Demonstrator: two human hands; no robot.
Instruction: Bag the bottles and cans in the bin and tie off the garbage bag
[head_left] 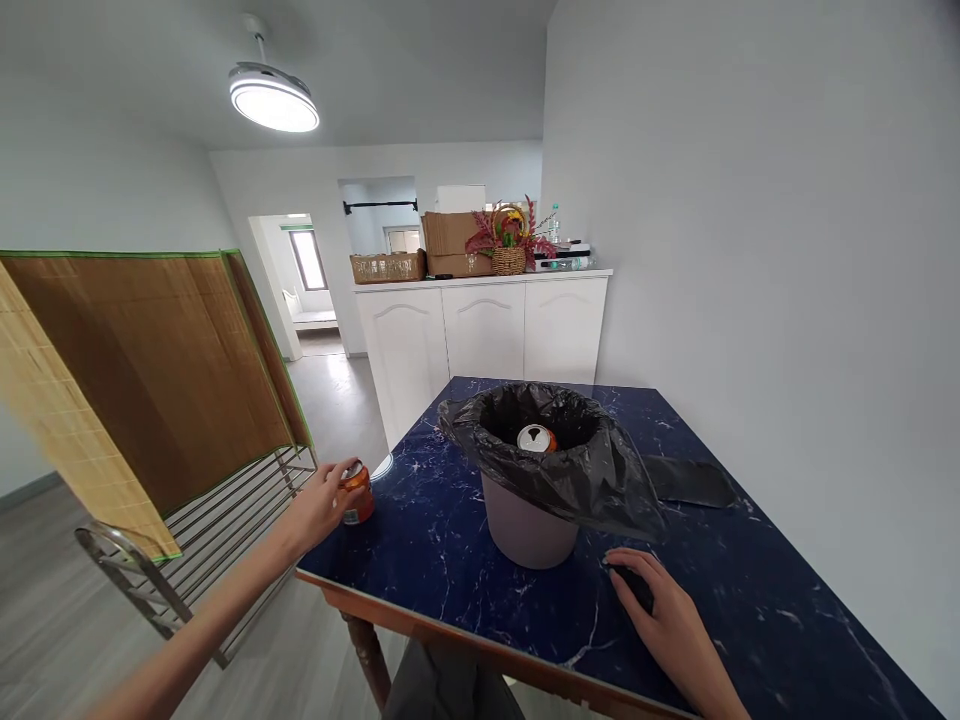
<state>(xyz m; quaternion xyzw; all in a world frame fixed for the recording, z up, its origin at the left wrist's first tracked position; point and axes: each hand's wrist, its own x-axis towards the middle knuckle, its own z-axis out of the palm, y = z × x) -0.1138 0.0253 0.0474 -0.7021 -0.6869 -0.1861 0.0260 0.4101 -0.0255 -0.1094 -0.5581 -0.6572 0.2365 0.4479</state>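
My left hand [321, 503] is wrapped round an orange drink can [356, 493] that stands at the left edge of the dark blue marble table [750, 600]. A pale bin [529, 525] lined with a black bag [592, 470] stands mid-table, with another orange can [537, 439] inside it. My right hand [664, 610] rests on the table just right of the bin's base, fingers curled over a small dark thing I cannot make out.
A folded black bag [690, 482] lies on the table right of the bin. A metal rack [195, 540] draped with bamboo mats [150, 370] stands at the left. White cabinets [484, 335] with boxes and a flower basket stand behind. A white wall [787, 250] runs along the table's right side.
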